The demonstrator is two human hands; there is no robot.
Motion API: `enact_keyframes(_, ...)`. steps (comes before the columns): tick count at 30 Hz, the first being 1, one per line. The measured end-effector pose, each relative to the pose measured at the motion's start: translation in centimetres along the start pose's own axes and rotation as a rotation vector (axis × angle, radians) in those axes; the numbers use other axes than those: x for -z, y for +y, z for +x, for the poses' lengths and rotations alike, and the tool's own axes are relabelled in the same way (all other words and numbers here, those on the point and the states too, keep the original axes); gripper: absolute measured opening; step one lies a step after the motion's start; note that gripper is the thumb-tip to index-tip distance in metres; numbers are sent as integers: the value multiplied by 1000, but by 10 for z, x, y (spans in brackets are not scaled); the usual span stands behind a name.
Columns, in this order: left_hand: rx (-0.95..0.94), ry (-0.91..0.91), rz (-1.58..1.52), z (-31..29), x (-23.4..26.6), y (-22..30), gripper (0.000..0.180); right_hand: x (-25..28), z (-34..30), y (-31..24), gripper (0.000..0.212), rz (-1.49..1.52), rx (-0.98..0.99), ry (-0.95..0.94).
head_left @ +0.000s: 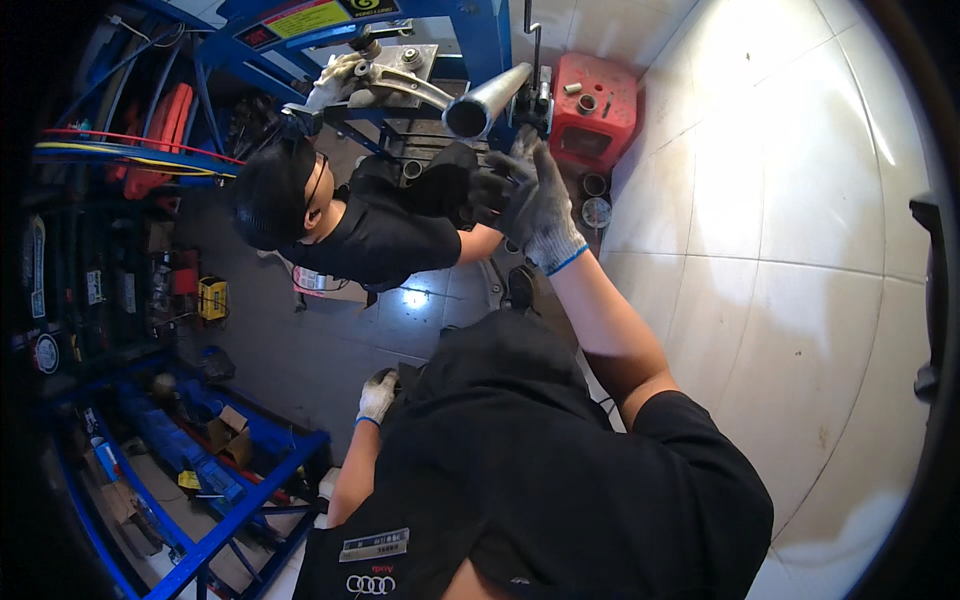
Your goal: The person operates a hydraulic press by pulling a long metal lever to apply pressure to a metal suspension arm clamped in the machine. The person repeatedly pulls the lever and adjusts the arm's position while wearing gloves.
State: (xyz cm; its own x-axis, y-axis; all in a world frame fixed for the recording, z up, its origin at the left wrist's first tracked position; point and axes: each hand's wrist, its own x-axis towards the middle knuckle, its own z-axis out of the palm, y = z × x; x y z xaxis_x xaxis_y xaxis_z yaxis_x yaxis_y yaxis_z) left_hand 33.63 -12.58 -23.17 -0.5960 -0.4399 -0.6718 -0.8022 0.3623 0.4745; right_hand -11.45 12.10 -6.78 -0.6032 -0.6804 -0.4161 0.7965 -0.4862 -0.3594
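Tiles (730,230), large and pale, cover the wall on the right, with dark seams and a bright patch of light. Left of it spreads the grey tiled floor (300,345), glossy where a lamp reflects. A blue press frame (485,45) rises at the top, and a blue metal rack (230,525) crowded with parts fills the lower left. Beside the press, a co-worker (375,240) in black clothes and a cap bends low. A red container (625,100) stands against the wall. Near it a silver tube (500,95) slants with its open end toward the camera, next to a small dark pump unit (537,113) with a bent black lever (533,45). On the press, a metal arm (425,87) lies across a plate (420,62). Of the hands, the right hand (543,205), gloved in grey, reaches just below the pump unit, fingers partly extended; whether it touches the unit is unclear. The co-worker's dark-gloved hand (488,195) is just left of it. The left hand (377,396), in a whitish glove, hangs low with bent fingers by dark cloth; its grip is hidden.
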Motion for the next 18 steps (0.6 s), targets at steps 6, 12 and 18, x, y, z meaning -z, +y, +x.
enact_keyframes(6, -211, -58, 260, 7, -38, -43, 38, -79, 6, -32, 84, 257, -47, -229)
enact_keyframes(12, -129, -109, 373, -36, -41, -89, 54, -90, 18, -33, 83, 415, -144, -329)
enact_keyframes(18, -98, -159, 360, -67, -30, -13, 37, -91, 19, -44, 88, 316, -119, -348)
